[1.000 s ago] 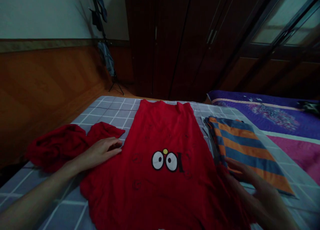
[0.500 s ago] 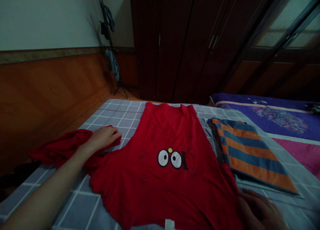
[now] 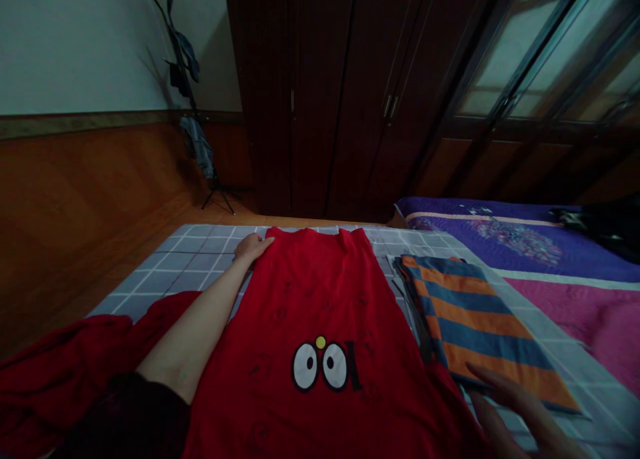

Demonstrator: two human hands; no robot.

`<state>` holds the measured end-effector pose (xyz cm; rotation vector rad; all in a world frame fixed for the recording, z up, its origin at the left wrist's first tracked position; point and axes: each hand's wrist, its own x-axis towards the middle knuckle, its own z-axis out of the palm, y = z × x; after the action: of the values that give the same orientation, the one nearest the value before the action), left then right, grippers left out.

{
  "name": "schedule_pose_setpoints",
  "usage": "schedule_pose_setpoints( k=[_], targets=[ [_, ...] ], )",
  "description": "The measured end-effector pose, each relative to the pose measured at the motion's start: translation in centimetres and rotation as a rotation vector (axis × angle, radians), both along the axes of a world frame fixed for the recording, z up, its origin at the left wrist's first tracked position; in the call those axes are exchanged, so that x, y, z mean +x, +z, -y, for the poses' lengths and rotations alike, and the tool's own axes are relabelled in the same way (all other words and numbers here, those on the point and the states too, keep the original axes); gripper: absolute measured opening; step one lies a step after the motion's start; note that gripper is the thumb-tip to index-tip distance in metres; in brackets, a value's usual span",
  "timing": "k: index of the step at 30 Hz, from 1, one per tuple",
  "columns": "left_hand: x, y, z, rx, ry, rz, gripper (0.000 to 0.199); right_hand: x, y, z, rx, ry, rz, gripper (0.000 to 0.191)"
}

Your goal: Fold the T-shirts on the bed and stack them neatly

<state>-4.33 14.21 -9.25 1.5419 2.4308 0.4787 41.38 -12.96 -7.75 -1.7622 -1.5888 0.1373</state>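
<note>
A red shirt (image 3: 325, 299) with two cartoon eyes, a yellow dot and a dark letter printed on it lies spread on the bed, its narrower end away from me. My left hand (image 3: 253, 247) is at the far left corner of that end, its fingers closed on the edge of the cloth. My right hand (image 3: 525, 416) hovers at the lower right with fingers apart, beside the shirt's right edge and over the near side of a folded orange-and-blue striped garment (image 3: 490, 319). Nothing shows in its fingers.
Another bunched red cloth (image 3: 100, 339) lies at the left, partly behind my left arm. The grey checked bedsheet (image 3: 175, 262) covers the bed. Beyond are a purple and pink bed cover (image 3: 500, 239), a dark wardrobe (image 3: 320, 112) and a coat stand (image 3: 193, 106).
My left hand has moved from the bunched red cloth to the shirt's far left corner. My right hand has come off the shirt's right edge and its fingers have spread. The view has shifted.
</note>
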Motion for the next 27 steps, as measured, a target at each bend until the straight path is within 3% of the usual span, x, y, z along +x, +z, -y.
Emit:
schedule_pose_setpoints(
  k=[3, 5, 8, 10, 13, 16, 21, 27],
  targets=[
    [-0.1, -0.6, -0.7, 0.025, 0.048, 0.019, 0.047, -3.9, 4.8, -9.1, -0.070, 0.081, -0.015, 0.042],
    [-0.2, -0.9, -0.8, 0.052, 0.069, 0.027, 0.043, -6.8, 6.3, -16.4, -0.199, 0.128, 0.083, 0.044],
    [-0.3, -1.2, -0.5, 0.102, 0.061, 0.037, 0.042, -10.2, 5.5, -25.5, -0.231, 0.017, 0.154, 0.049],
    [-0.2, -1.2, -0.5, 0.132, 0.032, 0.042, 0.043, -11.3, 3.6, -29.1, -0.257, -0.052, 0.183, 0.050],
    [0.3, -1.3, -0.7, 0.162, -0.025, 0.039, 0.045, -11.6, 0.7, -31.2, -0.277, -0.120, 0.214, 0.044],
    [0.6, -1.8, -1.4, 0.167, -0.049, 0.009, 0.044, -10.5, -1.1, -31.8, -0.275, -0.165, 0.213, 0.038],
    [-1.0, -2.3, -2.0, 0.201, 0.017, -0.036, 0.038, -8.4, -1.6, -33.0, -0.310, -0.234, 0.179, 0.044],
    [-2.2, -2.3, -1.6, 0.162, 0.056, -0.108, 0.039, -8.2, -2.1, -33.5, -0.344, -0.265, 0.229, 0.040]
  ],
)
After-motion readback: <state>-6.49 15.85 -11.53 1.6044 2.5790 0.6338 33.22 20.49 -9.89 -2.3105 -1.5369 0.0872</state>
